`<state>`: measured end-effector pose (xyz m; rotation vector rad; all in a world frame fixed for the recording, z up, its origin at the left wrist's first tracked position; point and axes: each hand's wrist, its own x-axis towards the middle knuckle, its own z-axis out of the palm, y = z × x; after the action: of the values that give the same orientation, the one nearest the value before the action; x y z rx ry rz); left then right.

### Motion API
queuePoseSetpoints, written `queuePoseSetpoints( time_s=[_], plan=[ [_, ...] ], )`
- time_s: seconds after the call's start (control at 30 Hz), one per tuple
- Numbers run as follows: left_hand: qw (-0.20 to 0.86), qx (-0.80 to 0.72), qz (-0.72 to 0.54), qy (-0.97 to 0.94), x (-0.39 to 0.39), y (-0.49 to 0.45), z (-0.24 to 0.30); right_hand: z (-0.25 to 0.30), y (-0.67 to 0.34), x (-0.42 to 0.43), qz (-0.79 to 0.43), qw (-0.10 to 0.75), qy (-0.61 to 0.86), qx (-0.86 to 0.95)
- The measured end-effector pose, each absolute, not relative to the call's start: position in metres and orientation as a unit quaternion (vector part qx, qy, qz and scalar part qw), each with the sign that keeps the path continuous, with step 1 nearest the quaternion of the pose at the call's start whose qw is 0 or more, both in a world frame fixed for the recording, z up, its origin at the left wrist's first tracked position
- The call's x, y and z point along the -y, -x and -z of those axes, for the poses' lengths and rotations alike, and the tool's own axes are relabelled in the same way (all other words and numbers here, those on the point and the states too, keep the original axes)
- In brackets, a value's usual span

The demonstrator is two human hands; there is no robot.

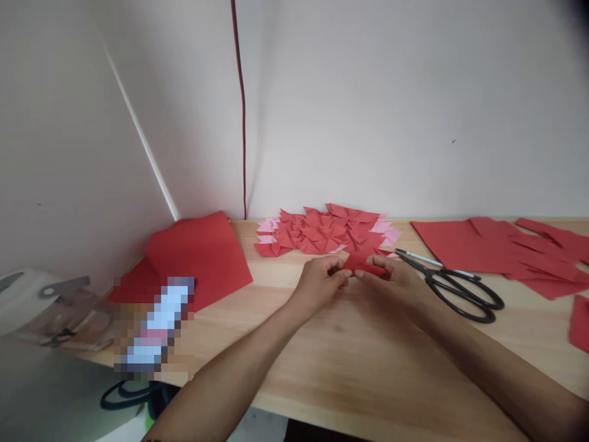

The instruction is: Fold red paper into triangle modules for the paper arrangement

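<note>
Between my two hands is a small piece of folded red paper (361, 260), held just above the wooden table (317, 350). My left hand (326, 276) pinches its left edge between thumb and fingers. On the opposite edge, the thumb and fingers of my right hand (386, 276) are closed as well. Right behind the hands lies a pile of folded red and pink paper pieces (322, 230). Black-handled scissors (453, 285) and a thin pen (437, 264) lie close to my right wrist. The fingertips partly hide the paper.
Red paper sheets (202, 258) lie at the left, near a pixelated phone-like object (159, 325). A clear container with a white lid (64, 307) stands at the far left. Cut red strips (543, 252) spread over the right side. A cable (243, 123) hangs along the wall.
</note>
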<state>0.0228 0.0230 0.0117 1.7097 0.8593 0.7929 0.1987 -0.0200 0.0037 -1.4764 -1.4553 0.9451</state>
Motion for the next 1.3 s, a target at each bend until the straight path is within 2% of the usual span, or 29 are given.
queuePoseSetpoints(
  time_s=[0.13,0.33,0.5,0.67,0.77,1.13,1.3],
  plan=[
    [0.578,-0.349,-0.344,-0.653,-0.015,-0.026,-0.010,-0.013,-0.197,0.024,-0.488,0.431,0.522,0.551],
    [0.671,-0.350,-0.365,-0.542,-0.008,-0.031,-0.010,-0.021,-0.193,0.027,-0.510,0.454,0.469,0.560],
    [0.664,-0.372,-0.405,-0.506,-0.001,-0.035,-0.011,-0.016,-0.188,0.026,-0.487,0.477,0.493,0.540],
    [0.684,-0.373,-0.368,-0.507,0.000,-0.035,-0.011,-0.013,-0.188,0.027,-0.416,0.487,0.513,0.572],
    [0.687,-0.363,-0.348,-0.524,-0.002,-0.033,-0.012,-0.013,-0.190,0.026,-0.415,0.474,0.496,0.598],
    [0.685,-0.356,-0.411,-0.485,0.004,-0.037,-0.006,-0.008,-0.191,0.024,-0.424,0.465,0.529,0.570],
    [0.689,-0.350,-0.420,-0.475,0.005,-0.037,-0.004,-0.011,-0.189,0.026,-0.389,0.477,0.529,0.584]
  ],
)
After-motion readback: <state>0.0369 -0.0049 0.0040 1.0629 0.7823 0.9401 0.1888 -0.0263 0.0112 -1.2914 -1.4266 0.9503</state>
